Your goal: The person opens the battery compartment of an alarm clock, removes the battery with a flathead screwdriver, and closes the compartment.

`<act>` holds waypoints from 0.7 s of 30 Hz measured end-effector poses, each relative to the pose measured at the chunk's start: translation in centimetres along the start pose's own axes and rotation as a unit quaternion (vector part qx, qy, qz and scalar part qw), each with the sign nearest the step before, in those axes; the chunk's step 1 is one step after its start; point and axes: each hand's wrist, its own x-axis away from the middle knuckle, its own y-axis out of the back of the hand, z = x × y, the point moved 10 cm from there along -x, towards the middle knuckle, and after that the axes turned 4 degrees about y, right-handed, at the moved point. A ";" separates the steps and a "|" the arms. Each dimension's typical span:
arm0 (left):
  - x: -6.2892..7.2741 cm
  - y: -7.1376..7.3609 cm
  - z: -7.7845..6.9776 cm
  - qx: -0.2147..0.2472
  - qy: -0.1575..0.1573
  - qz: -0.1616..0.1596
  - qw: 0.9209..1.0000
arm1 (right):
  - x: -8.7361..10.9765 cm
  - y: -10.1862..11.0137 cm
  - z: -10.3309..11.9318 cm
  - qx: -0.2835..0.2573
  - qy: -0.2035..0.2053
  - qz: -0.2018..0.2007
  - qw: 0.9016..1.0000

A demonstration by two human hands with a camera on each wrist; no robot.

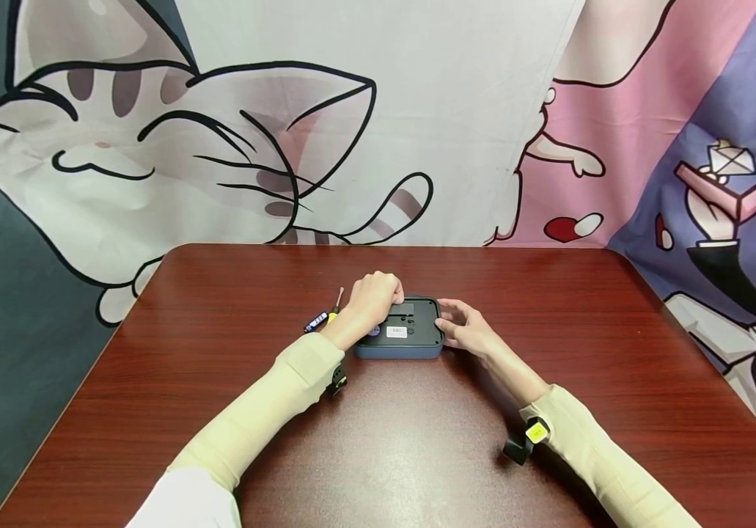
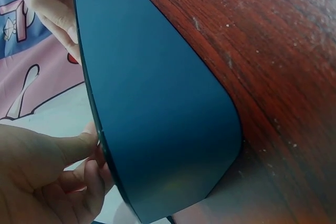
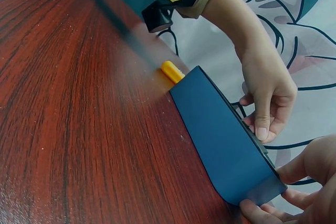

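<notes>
A blue box-shaped device (image 1: 399, 353) lies on the table with its black back panel (image 1: 422, 336) facing up. The panel carries a white barcode label and small holes. My left hand (image 1: 372, 299) reaches over the panel, thumb and curled fingers pinching at a small grey cover (image 1: 402, 309) there. In the right wrist view, the left thumb (image 3: 262, 124) meets a dark piece standing slightly proud of the panel's edge. My right hand (image 1: 468, 330) grips the device's right end, thumb on the top edge and fingers along the side. The left wrist view shows the blue side wall (image 2: 157, 93) close up.
Left of the device lie a screwdriver (image 1: 334, 316) with a yellow handle and a dark blue stick-shaped item (image 1: 315, 321) with white marks. The brown wooden table (image 1: 219, 352) ends at a printed cloth backdrop (image 1: 457, 147). Each wrist wears a black camera.
</notes>
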 end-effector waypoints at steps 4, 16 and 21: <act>0.1 -0.1 0.0 -0.001 0.002 0.006 1.000 | 0.0 -0.1 0.0 -0.003 0.000 0.002 1.000; 0.0 -0.2 -0.1 -0.017 -0.003 0.001 1.000 | 0.0 0.0 0.1 0.001 0.003 -0.001 1.000; -0.1 -0.3 0.0 -0.017 -0.005 0.000 1.000 | 0.1 0.0 0.1 0.000 0.005 0.001 1.000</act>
